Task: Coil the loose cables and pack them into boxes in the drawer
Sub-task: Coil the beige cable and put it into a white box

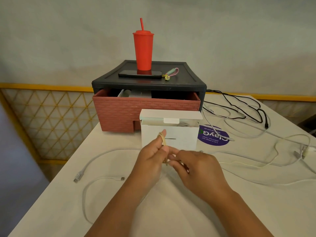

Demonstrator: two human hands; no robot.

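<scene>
1. Left hand: fingers curled, rubber band looped over the raised index finger.
2. Right hand: fingers curled, looks to be pinching the band's lower end, but it's blurred there.
3. The hands meet above the table, just in front of the white box, whose flap is open.
4. That box stands against the open drawer, with another box inside the drawer.
5. Loose white cable lies left of the hands. Black cable is far right.
</scene>
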